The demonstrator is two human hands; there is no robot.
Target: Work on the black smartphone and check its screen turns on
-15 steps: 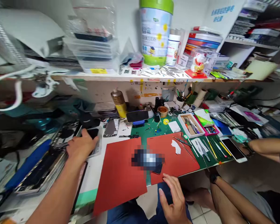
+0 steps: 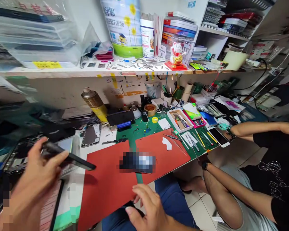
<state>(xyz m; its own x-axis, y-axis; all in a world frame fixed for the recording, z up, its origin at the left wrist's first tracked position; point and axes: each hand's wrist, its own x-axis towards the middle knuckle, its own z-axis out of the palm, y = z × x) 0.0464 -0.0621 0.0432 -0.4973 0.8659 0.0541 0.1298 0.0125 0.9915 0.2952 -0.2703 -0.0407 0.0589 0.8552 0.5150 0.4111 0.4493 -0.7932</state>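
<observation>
My left hand (image 2: 39, 166) grips a black phone (image 2: 80, 161), seen nearly edge-on. It is tilted in the air over the left edge of a red mat (image 2: 106, 189). Beneath that hand is a clear plastic box (image 2: 75, 149). My right hand (image 2: 148, 205) hovers over my lap by the table's front edge, thumb and fingers apart, holding nothing. Farther in, another phone (image 2: 137, 163) with a blurred-out screen lies across the gap between the left mat and a second red mat (image 2: 156, 150).
Tweezers (image 2: 172, 137), screwdrivers and a white phone (image 2: 218, 137) lie to the right. Behind them is a white tool box (image 2: 179, 120). A spray can (image 2: 95, 104) and a phone on a blue stand (image 2: 120, 118) are at the back. At right sits another person (image 2: 262, 173).
My left hand has lifted the black phone out of the clear box and brought it toward the left mat. My right hand stays open near the edge. The view has swung right.
</observation>
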